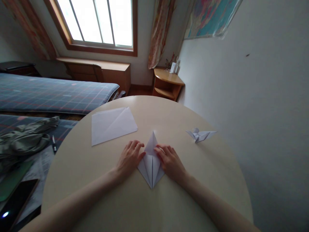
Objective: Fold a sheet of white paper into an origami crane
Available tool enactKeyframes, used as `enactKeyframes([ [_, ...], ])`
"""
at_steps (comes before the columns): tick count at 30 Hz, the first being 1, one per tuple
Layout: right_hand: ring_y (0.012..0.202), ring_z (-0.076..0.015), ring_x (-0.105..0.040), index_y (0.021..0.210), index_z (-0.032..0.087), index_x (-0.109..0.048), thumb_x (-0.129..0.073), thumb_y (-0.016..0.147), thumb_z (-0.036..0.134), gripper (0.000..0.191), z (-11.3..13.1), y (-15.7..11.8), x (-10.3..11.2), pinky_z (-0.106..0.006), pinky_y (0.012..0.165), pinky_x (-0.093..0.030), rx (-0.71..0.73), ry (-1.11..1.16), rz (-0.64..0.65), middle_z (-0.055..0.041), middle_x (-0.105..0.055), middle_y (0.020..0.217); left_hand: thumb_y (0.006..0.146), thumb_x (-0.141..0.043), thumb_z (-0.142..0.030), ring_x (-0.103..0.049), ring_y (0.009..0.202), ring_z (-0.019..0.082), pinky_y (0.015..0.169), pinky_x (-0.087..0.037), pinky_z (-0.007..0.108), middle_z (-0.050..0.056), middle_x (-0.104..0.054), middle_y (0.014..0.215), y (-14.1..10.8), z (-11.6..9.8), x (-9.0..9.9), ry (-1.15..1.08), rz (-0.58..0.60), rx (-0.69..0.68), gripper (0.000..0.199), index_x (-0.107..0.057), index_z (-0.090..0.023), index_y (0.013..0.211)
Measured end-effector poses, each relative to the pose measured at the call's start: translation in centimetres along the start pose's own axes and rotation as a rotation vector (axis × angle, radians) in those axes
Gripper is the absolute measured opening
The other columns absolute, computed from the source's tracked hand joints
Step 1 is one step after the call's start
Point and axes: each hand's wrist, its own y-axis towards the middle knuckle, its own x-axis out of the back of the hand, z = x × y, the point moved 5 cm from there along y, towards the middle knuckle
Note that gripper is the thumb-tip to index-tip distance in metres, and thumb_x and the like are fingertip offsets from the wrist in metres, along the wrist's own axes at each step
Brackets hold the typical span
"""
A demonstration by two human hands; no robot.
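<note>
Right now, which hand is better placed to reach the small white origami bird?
Probably the right hand: it rests on the folded white paper, nearer the origami bird; the left hand lies farther.

Daylight pours in thru the window (96, 22), glass blown out to white, while the room around it stays fairly dim. Only faint, soft shadows on the table (200, 190) by the folded paper (147, 169), well below the window. Wide-lens bend curves the edges; dark corners lose detail, no real blur.
</note>
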Motion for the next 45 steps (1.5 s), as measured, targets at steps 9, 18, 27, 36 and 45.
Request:
enactKeyframes([
  [9, 0.120, -0.0195, -0.047, 0.128, 0.015, -0.048, -0.040, 0.089, 0.015, 0.040, -0.1, -0.3, 0.0, -0.039, 0.102, -0.038, 0.071, 0.054, 0.180, -0.0103, -0.052, 0.130, 0.091, -0.035, -0.011, -0.058, 0.100, 0.020, 0.084, -0.052, 0.032, 0.011, -0.063, 0.107, -1.9, -3.8, -0.4, 0.111, 0.088, -0.322, 0.027, -0.056, -0.012, 0.107],
  [18, 0.136, -0.0243, -0.017, 0.139, 0.012, -0.027, -0.034, 0.093, 0.027, 0.049, -0.1, -1.4, -0.6, -0.052, 0.108, -0.021, 0.105, -0.130, 0.383, -0.0117, -0.026, 0.145, 0.095, -0.027, -0.026, -0.047, 0.121, 0.024, 0.101, -0.041, 0.040, 0.018, -0.051, 0.128, -2.7, -4.5, -0.8, 0.138, 0.103, -0.269, 0.042, -0.044, -0.005, 0.128],
  [27, 0.136, -0.0254, -0.014, 0.142, 0.015, -0.017, -0.030, 0.094, 0.037, 0.054, -0.6, -1.5, -0.6, -0.058, 0.106, -0.016, 0.068, -0.077, 0.527, -0.0106, -0.021, 0.147, 0.094, -0.032, -0.035, -0.046, 0.121, 0.029, 0.098, -0.042, 0.043, 0.019, -0.050, 0.129, -3.2, -4.5, -1.2, 0.160, 0.125, -0.282, 0.044, -0.051, -0.007, 0.122],
  [36, 0.127, -0.0226, -0.038, 0.131, 0.020, -0.044, -0.040, 0.092, 0.023, 0.040, 0.0, -0.8, 1.6, -0.051, 0.107, -0.025, 0.091, -0.083, 0.374, -0.0092, -0.047, 0.134, 0.092, -0.033, -0.046, -0.045, 0.122, 0.026, 0.101, -0.039, 0.042, 0.014, -0.051, 0.129, -2.5, -3.5, -0.8, 0.053, 0.218, -0.338, 0.050, -0.050, -0.010, 0.124],
  [45, 0.110, -0.0258, -0.056, 0.114, 0.008, -0.061, -0.041, 0.089, 0.020, 0.034, 1.8, -1.7, 1.6, -0.039, 0.092, -0.047, 0.126, -0.237, 0.313, -0.0178, -0.059, 0.119, 0.091, -0.044, -0.034, -0.033, 0.130, 0.026, 0.109, -0.017, 0.053, 0.009, -0.049, 0.133, -1.8, -2.6, 0.1, 0.170, 0.202, -0.360, 0.035, -0.051, -0.021, 0.123],
])
